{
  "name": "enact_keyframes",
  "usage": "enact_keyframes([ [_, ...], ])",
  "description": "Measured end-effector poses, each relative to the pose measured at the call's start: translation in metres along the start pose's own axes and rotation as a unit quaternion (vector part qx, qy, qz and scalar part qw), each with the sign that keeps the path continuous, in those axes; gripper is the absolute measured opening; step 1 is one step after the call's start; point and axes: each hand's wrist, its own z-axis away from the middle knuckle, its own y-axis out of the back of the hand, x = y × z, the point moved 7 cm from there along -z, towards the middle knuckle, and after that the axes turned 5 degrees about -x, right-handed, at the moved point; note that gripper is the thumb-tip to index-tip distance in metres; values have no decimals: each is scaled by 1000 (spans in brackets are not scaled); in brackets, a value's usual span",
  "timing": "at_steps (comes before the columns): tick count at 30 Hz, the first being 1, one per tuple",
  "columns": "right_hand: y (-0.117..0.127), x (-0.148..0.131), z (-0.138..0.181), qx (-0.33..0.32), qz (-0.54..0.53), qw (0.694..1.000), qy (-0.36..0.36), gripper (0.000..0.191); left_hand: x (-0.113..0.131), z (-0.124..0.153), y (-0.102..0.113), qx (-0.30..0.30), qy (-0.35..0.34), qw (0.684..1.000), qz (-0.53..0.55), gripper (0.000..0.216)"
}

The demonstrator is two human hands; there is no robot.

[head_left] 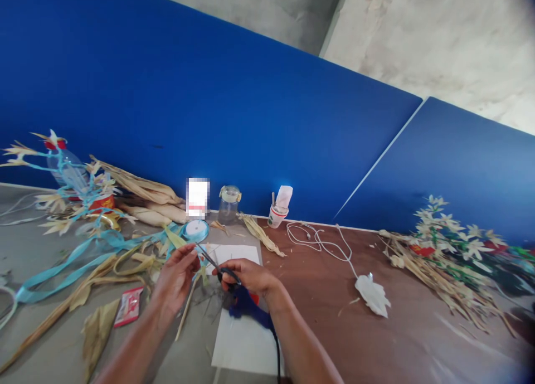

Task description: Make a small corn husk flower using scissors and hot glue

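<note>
My right hand (246,276) is closed round the black handles of a pair of scissors (214,263), whose blades point up and left. My left hand (175,278) pinches a thin strip of blue ribbon (83,258) and a dry husk sliver just at the blade tips. The ribbon runs off to the left from a blue spool (196,230) behind my hands. Under my right wrist lies a blue glue gun (247,307) with a black cord, on a white sheet (246,342).
Dried corn husks (142,197) and husk flowers (54,205) crowd the left. A glass jar (229,204), a paper cup (277,214), a white cable (317,242), a crumpled tissue (373,296) and a red sachet (129,306) lie about. A flower bunch (451,256) sits right, below a blue partition.
</note>
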Motion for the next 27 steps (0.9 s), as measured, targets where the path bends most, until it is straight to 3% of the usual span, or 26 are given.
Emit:
enact_keyframes([
  [10, -11, -7, -7, 47, 0, 999, 22, 44, -6, -5, 5, 2, -2, 999, 33, 21],
  [19, -16, 7, -17, 92, -21, 995, 30, 23, -7, -3, 4, 25, 1, 999, 42, 17],
  [27, -24, 7, -21, 108, -32, 993, 39, 24, -6, 0, 3, 25, 6, 999, 27, 19],
])
